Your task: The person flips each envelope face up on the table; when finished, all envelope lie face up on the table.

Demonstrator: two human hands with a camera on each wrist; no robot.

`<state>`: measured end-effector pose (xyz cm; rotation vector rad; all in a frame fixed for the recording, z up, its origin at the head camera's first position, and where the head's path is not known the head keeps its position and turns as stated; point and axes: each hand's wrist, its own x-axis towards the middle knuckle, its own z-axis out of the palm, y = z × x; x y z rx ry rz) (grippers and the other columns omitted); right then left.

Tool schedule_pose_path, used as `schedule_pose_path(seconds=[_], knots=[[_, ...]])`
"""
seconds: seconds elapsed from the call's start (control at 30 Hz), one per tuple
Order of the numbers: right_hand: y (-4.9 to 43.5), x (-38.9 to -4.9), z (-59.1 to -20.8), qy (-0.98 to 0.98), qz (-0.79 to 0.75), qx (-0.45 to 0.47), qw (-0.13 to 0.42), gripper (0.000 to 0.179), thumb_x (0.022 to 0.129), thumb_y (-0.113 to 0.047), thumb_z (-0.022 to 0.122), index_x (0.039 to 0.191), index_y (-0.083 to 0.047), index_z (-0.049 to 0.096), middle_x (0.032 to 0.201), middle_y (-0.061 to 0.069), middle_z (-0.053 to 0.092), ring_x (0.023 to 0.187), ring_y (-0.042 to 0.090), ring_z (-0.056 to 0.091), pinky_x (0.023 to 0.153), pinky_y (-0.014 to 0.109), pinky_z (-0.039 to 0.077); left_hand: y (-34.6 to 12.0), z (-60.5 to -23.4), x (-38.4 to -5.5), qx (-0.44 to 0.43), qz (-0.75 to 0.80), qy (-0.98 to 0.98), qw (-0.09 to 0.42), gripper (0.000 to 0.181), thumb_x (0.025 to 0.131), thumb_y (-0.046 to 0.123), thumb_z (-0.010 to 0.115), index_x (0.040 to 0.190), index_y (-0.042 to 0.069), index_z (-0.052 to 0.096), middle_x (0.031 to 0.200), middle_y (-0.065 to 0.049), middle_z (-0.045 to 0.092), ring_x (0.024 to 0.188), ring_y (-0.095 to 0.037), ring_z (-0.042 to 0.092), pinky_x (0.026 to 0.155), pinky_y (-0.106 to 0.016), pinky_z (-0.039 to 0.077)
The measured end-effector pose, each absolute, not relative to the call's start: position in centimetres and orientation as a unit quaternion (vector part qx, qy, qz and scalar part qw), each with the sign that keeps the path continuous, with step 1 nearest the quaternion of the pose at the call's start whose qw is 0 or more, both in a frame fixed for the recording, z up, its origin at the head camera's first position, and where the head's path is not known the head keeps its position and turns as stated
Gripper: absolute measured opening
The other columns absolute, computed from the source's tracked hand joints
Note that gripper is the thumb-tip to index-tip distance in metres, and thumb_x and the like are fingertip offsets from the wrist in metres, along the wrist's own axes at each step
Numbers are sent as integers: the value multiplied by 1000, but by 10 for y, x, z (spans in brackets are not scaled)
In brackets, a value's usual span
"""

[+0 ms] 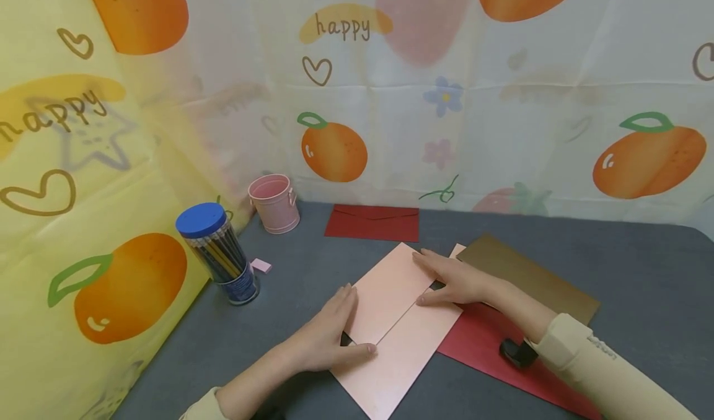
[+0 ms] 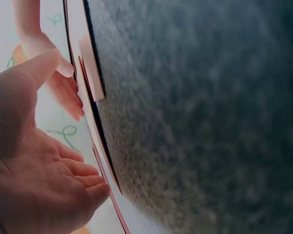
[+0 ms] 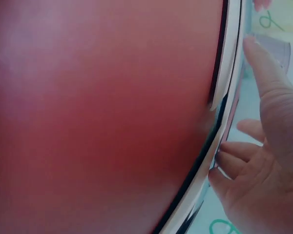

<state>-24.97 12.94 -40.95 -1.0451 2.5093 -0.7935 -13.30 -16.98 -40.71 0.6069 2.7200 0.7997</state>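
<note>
In the head view, two flat pink paper panels, an upper one point(image 1: 385, 296) and a lower one point(image 1: 398, 361), meet along a thin diagonal line on the dark table. Whether they are joined cannot be told. My left hand point(image 1: 329, 339) lies at their left edge, fingers extended along the upper panel and thumb across the lower one. On the opposite edge rests my right hand point(image 1: 454, 277), its fingers on the upper panel's far corner and its thumb near the dividing line. Both wrist views show the left hand point(image 2: 44, 170) and right hand point(image 3: 263, 165) with fairly straight fingers.
A red envelope point(image 1: 370, 223) lies at the back. Brown paper point(image 1: 530, 277) and red paper point(image 1: 480, 339) lie under my right arm, beside a black object point(image 1: 515, 353). Left stand a blue-lidded pencil jar point(image 1: 223, 259), a pink bucket point(image 1: 276, 206) and a small pink block point(image 1: 261, 266).
</note>
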Motion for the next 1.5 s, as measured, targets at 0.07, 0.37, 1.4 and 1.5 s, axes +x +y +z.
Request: schedule_pose_path(seconds=[0.07, 0.37, 1.4, 1.5], knots=[[129, -248, -410, 879, -264, -367, 152, 94, 87, -48, 70, 154, -1, 23, 158, 24, 16, 145, 39, 17, 112, 57, 22, -169, -408, -131, 208, 255, 936, 121, 107, 83, 61, 66, 153, -4, 19, 160, -21, 13, 147, -34, 10, 114, -53, 22], [127, -243, -409, 881, -260, -367, 149, 91, 87, -44, 71, 152, 1, 25, 157, 25, 20, 145, 39, 18, 113, 54, 24, -168, -412, -129, 198, 198, 950, 136, 110, 81, 67, 64, 153, -3, 20, 161, -18, 12, 148, -32, 9, 114, -49, 24], [126, -243, -409, 868, -307, -375, 110, 76, 89, -26, 72, 146, 7, 35, 148, 21, 41, 136, 37, 38, 106, 51, 37, -187, -397, -134, 222, 185, 949, 124, 93, 79, 69, 64, 145, 5, 46, 150, -18, 39, 137, -33, 38, 104, -55, 38], [125, -242, -408, 865, -318, -376, 99, 70, 89, -21, 72, 144, 7, 38, 146, 22, 43, 134, 38, 40, 100, 46, 45, -192, -395, -134, 222, 187, 948, 131, 91, 81, 69, 62, 144, 6, 47, 150, -15, 40, 137, -32, 39, 103, -55, 39]])
